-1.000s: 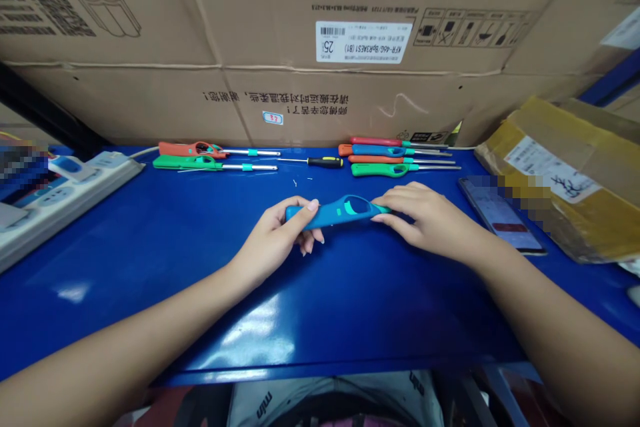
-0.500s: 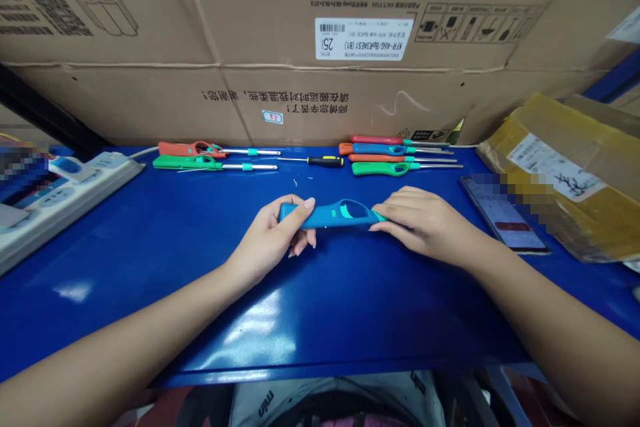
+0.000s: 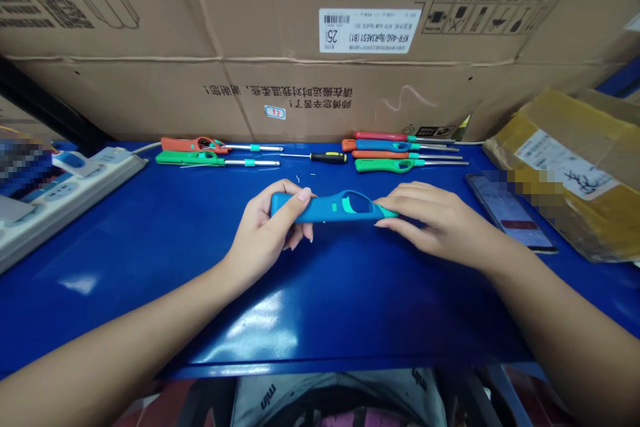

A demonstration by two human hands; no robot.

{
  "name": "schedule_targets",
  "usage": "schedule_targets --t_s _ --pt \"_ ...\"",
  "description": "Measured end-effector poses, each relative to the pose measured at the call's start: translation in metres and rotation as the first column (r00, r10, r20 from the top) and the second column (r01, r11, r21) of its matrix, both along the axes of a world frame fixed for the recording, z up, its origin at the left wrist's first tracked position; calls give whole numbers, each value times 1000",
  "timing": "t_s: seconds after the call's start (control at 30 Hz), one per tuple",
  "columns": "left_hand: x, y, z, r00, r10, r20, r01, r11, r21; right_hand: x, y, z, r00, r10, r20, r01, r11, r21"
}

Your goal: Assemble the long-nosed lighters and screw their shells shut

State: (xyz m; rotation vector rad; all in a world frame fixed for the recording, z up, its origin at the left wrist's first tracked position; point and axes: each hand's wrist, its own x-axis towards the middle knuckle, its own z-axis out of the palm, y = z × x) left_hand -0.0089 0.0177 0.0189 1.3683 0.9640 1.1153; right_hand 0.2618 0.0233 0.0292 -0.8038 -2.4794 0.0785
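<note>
Blue gas-lighter body (image 3: 333, 208) lies lengthwise across the two hands, above the middle of the bench (image 3: 350, 320), with its finger opening and teal trim uppermost. No metal nozzle shows on it. The left hand (image 3: 265, 223) is almost closed: its fingers curl beneath the rounded blue end and the thumb lies along the top, a firm grip that seems meant to anchor that end. The right hand (image 3: 435, 220) is looser, its fingers extended and lightly closed over the narrow teal end, though the thumb is hidden. Holding the piece at both ends appears to leave its middle opening uncovered and easy to see.

Behind the hands, finished-looking lighters lie side by side in two groups, probably set apart to keep them within easy reach. An orange lighter (image 3: 189, 144) and a green lighter (image 3: 187, 158) lie to the left, while a green-handled lighter (image 3: 385, 165) and three others lie to the right. A black-and-yellow screwdriver (image 3: 327, 157) lies between the groups. A white power strip (image 3: 85, 180) sits at the left of the bench. A smartphone (image 3: 507, 210) and a taped parcel (image 3: 570, 180) sit at the right. A large cardboard carton (image 3: 320, 87) stands along the back edge.
</note>
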Motion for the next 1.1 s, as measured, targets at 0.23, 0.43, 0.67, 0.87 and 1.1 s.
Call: schedule_targets --t_s 0.23,0.43,0.67,0.87,1.1 --pt "0 2 -9 1000 -2 -10 2 999 40 0 -3 -5 997 -30 69 17 983 182" --pt "-1 -5 -5 996 31 -80 -25 997 74 -3 -5 -8 1000 12 -3 -11 1000 21" --pt "2 -10 0 988 118 -103 -108 990 94 -6 -7 -9 997 38 -62 -34 997 68" --pt "-11 5 18 966 -20 -258 37 998 60 -5 -10 -4 996 -70 50 69 997 22" --pt "-11 10 14 848 -59 -526 104 993 56 -1 -8 3 982 -119 149 123 992 -21"
